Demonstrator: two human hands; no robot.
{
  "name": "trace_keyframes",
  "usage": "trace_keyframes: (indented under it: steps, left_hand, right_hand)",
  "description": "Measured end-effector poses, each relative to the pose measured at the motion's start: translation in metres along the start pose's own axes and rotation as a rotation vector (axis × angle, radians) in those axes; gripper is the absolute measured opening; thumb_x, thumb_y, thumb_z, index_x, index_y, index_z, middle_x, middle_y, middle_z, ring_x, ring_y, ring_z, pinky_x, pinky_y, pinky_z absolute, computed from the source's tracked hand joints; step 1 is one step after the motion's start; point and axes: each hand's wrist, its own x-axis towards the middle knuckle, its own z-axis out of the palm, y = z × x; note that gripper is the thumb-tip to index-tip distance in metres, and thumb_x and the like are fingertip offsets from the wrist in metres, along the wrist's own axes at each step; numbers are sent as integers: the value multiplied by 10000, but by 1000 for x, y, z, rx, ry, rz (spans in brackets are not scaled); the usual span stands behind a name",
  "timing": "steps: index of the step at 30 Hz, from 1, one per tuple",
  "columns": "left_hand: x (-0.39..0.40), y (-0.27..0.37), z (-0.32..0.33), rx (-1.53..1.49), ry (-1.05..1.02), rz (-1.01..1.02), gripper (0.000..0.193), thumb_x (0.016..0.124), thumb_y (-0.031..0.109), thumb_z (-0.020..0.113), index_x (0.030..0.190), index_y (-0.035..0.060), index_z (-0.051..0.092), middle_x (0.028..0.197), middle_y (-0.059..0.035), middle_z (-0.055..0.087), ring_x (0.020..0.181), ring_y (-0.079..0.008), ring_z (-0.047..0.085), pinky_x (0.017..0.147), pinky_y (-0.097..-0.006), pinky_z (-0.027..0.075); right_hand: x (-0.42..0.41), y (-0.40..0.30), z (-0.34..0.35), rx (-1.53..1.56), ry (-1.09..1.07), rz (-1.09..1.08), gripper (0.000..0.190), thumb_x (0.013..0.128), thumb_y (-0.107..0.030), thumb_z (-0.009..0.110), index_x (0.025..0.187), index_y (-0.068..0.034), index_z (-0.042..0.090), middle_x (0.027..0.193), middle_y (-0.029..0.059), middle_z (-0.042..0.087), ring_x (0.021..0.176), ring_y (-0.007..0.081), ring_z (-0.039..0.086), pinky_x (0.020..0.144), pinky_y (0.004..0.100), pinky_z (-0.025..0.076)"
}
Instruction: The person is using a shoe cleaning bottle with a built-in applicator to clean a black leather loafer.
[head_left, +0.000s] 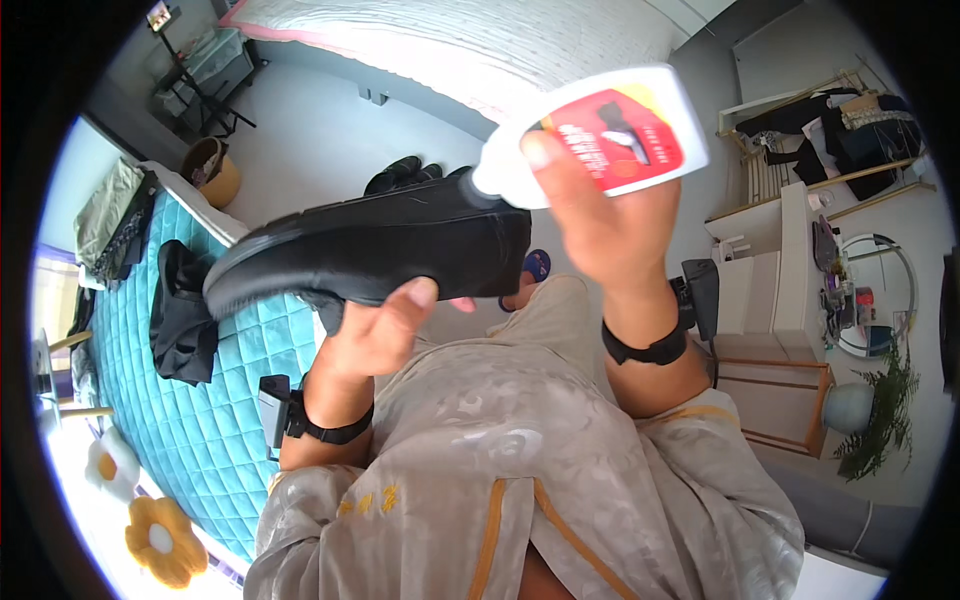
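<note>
A black leather boot (397, 247) is held up sideways in front of me, its toe to the left. My left hand (382, 326) grips it from the near side, with the thumb on the leather and the other fingers hidden behind it. My right hand (611, 217) holds a white plastic bottle (690, 142) with a red label that bears writing and a picture. The bottle tilts down to the left, and its narrow end meets the boot's upper edge near the right end; whether it presses on the leather I cannot tell.
To the left, a dark limp article (184, 315) lies on a teal quilted cover (247, 405). Black shoes (394, 176) stand on the floor beyond the boot, before a bed (450, 52). A yellow bin (217, 184) and phone tripod (191, 82) stand farther off. Right: a white cabinet (799, 277).
</note>
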Motion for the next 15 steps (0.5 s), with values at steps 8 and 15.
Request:
trace_keyframes:
  steps: [8,15]
  left_hand:
    - [-3,-25,-36,-836,23,-166,384,904,274,492,984,-74,633,957,-138,702,866,-253,663,760,-356,555]
    - [12,-19,-35,-1037,-27,-36,470,919,295,448,697,-71,642,1025,-154,704,1018,-266,633,990,-396,461]
  right_hand:
    - [-17,9,-12,120,187,67,84,846,-70,704,830,0,661,755,35,635,645,127,567,583,263,445]
    - [-27,15,-6,344,188,94,71,841,-28,682,880,13,639,755,53,633,654,121,576,592,260,454]
